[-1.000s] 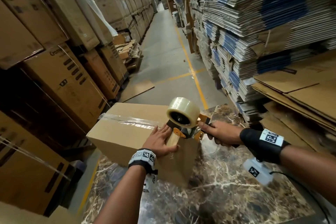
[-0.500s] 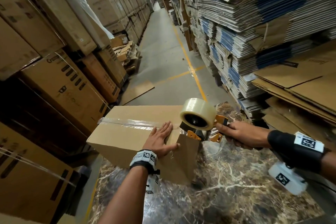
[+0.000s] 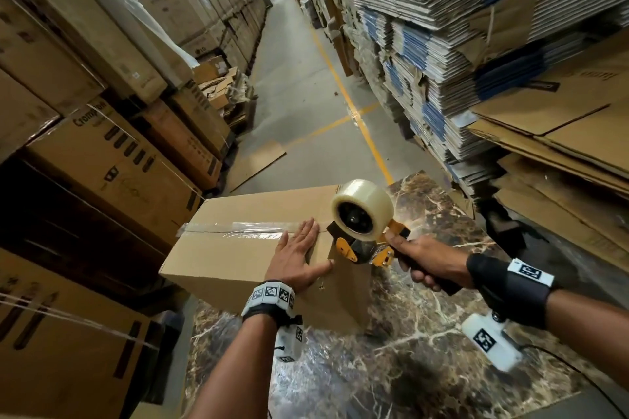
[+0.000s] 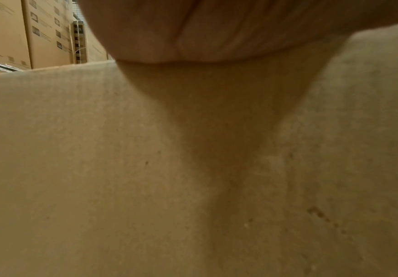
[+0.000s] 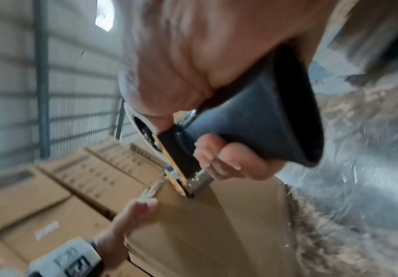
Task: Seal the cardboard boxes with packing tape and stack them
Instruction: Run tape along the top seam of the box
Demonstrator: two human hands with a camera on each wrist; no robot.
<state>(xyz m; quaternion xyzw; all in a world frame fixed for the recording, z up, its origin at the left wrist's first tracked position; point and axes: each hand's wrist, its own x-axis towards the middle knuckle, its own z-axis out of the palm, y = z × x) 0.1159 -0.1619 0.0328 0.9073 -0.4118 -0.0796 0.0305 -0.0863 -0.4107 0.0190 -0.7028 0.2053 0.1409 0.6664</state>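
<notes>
From the head camera, your cardboard box (image 3: pixel 238 248) lies closed on the marble worktop (image 3: pixel 425 367), near its 10 o'clock corner, and part of the box hangs over the edge toward the aisle. What is inside the box cannot be seen. A strip of clear tape (image 3: pixel 238 230) runs along the top seam of the box, from its 9 o'clock end up to your left hand (image 3: pixel 296 255). This hand lies flat on the top, with the fingers straight and the thumb spread toward 3 o'clock; it holds nothing, it only presses on the cardboard. Your right hand (image 3: pixel 425 260) is at 3 o'clock of the box, and its fingers are curled firmly around the black handle of the tape dispenser (image 3: pixel 364 235). The dispenser carries a roll of clear tape (image 3: pixel 362 209) and its orange front part touches the end of the box. Stacks of large cartons (image 3: pixel 112 167) stand at 9 o'clock, and bundles of flattened cardboard (image 3: pixel 442 44) at 2 o'clock.

From the left wrist camera, almost all you see is the plain side of the box (image 4: pixel 98 168), with the heel of your palm (image 4: pixel 216 28) on its upper edge.

From the right wrist camera, your fingers (image 5: pixel 231 159) wrap the dispenser handle (image 5: pixel 264 121), and the dispenser's roller (image 5: pixel 190 187) sits against the box corner. The fingertips (image 5: pixel 143 204) of your left hand rest on the box top just beside it.
</notes>
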